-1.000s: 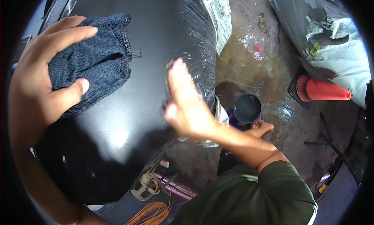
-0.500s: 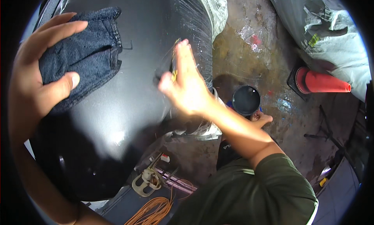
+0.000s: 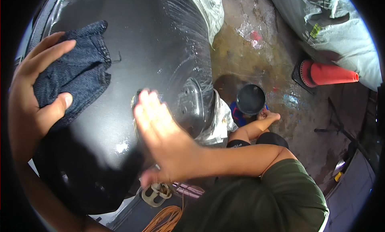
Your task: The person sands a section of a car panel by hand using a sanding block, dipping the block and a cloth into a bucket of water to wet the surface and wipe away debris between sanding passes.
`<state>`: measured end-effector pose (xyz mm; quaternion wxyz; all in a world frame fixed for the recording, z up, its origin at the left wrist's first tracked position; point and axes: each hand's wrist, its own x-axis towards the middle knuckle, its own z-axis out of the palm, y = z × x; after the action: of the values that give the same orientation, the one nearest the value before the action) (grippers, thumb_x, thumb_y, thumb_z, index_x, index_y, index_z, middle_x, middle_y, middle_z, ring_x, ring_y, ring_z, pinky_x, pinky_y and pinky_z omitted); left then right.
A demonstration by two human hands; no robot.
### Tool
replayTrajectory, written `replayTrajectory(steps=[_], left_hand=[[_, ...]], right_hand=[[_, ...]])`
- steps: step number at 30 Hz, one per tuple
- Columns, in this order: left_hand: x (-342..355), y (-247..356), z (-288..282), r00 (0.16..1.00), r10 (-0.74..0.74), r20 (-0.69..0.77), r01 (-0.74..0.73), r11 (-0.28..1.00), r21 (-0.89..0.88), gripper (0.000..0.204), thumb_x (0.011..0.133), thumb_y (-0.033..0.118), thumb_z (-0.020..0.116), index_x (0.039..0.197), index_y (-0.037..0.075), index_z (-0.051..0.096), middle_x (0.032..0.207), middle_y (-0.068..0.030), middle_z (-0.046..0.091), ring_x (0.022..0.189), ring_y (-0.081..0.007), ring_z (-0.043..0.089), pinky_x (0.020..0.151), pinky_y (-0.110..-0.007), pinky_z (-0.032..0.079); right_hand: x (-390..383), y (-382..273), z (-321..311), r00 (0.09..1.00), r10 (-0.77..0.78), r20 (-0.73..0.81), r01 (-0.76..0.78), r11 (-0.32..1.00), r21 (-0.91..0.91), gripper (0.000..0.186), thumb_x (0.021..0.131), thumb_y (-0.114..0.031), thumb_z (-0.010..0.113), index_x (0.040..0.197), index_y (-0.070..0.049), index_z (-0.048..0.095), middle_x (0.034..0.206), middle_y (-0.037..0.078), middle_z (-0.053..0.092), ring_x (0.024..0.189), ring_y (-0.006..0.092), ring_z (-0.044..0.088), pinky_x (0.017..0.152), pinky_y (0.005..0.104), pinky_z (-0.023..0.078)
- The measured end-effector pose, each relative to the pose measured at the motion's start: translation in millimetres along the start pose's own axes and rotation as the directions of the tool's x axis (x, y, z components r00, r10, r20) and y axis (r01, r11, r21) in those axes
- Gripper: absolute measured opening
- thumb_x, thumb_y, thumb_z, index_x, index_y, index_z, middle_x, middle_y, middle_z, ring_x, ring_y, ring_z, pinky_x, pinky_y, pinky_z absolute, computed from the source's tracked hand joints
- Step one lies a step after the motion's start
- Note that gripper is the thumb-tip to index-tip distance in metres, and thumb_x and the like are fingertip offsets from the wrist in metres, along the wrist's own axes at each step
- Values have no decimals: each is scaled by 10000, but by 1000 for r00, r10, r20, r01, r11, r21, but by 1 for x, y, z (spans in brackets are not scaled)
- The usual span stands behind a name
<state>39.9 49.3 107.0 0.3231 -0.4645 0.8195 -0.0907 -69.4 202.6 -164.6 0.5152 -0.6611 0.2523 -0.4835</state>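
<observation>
My left hand [image 3: 48, 85] curls over a dark blue knitted cloth [image 3: 82, 67], its thumb and fingers spread across the fabric. The cloth lies against a broad, glossy black panel [image 3: 128, 77]. A loose thread [image 3: 117, 58] sticks out from the cloth's edge. My right hand [image 3: 166, 141] is stretched flat on the panel, thumb wide apart and slightly blurred. A thin dark pad with a yellowish edge [image 3: 134, 107] shows beside its fingers; the rest is hidden beneath them. Whitish wet streaks [image 3: 176, 23] run along the panel's right side, above a moulded recess [image 3: 192, 97].
On the wet floor stand a round dark bucket [image 3: 251, 99] near a bare foot [image 3: 274, 116] and an orange-red cone [image 3: 333, 74]. Plastic sheeting [image 3: 341, 31] hangs at the far right. Below lie an orange cord [image 3: 162, 220] and a beige tool [image 3: 154, 195].
My right hand has swept left and nearer over the panel, its thumb now spread wider. My left hand and the cloth have shifted slightly left and nearer. The view has moved a little.
</observation>
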Motion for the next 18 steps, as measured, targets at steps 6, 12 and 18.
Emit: replayTrajectory(steps=[6,12,18], left_hand=[[8,8,-9,998,-2,59,11,990,-140,788,754,61,656,1527,115,512,1632,-159,419,1500,-343,430,1266,-461,337],[-3,3,-4,996,-5,84,15,992,-122,765,782,15,624,1532,114,507,1630,-159,419,1498,-342,431,1257,-454,352],[2,0,-3,996,-29,82,34,998,-60,753,782,50,623,1525,116,515,1634,-168,409,1508,-347,414,1271,-469,321]], right_hand=[[61,119,-49,856,422,-299,-417,905,84,1045,1026,-613,438,1555,224,102,1633,465,55,1560,568,59,1298,533,67],[12,31,-9,990,-115,-77,105,987,-124,1295,845,-800,599,1535,219,194,1623,453,154,1536,579,179,1267,594,178],[28,29,-13,983,47,-179,-78,982,-171,1253,930,-787,505,1516,265,156,1593,500,134,1529,607,149,1271,580,178]])
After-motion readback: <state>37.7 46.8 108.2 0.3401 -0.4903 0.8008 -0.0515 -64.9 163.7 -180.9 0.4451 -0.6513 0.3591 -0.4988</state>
